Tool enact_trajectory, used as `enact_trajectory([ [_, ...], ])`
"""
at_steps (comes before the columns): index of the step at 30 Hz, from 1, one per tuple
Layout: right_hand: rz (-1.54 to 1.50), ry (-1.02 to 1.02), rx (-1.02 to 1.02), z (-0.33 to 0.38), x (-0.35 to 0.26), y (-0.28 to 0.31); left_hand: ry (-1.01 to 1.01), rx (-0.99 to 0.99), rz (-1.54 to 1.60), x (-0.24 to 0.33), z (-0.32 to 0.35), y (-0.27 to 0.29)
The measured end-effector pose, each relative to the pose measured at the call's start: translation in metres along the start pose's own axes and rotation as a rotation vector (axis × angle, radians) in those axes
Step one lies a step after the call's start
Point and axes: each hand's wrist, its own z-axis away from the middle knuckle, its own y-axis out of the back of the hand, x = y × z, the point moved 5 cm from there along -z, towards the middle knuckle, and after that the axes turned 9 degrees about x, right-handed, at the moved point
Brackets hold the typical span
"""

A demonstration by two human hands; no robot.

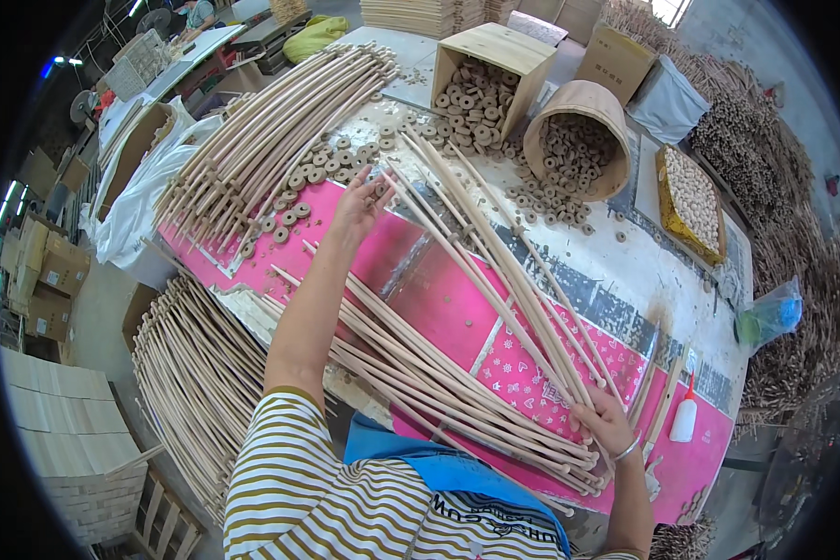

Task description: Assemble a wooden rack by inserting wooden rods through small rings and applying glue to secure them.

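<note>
The right hand (607, 425) closes around the near ends of a fan of long wooden rods (495, 280) on the pink table (439, 308) (near its front edge). The left hand (359, 205) reaches open-fingered toward wooden rings (294, 210) at the rods' far ends, holding nothing I can tell.

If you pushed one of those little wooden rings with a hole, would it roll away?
Probably not. The wooden rings near the left hand lie flat on the table, so one would likely slide. Tipped on its edge, its round shape might let it roll. They look small and probably light; many spill loosely from the round tub.
</note>
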Motion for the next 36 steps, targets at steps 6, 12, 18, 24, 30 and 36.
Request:
enact_trajectory([
  [6, -0.031, -0.049, 0.018, 0.008, 0.012, 0.001, -0.055, -0.046, -0.028, 0.006, 0.002, -0.008],
  [12, -0.026, -0.081, 0.016, 0.004, 0.016, 0.001, -0.074, -0.096, -0.028, 0.012, 0.013, -0.014],
  [18, 0.013, -0.034, 0.049, -0.001, 0.017, 0.002, -0.054, -0.119, -0.14, 0.003, 0.035, -0.039],
  [24, 0.069, 0.127, 0.102, -0.056, -0.032, -0.022, 0.11, -0.291, -0.181, -0.05, 0.09, -0.11],
  [30, 0.187, 0.47, 0.386, -0.077, -0.049, 0.002, -0.111, 0.024, -0.632, -0.046, 0.067, -0.076],
  [36, 0.271, 0.312, 0.274, -0.052, -0.038, 0.002, 0.187, 0.129, -0.168, -0.021, 0.0, 0.017],
])
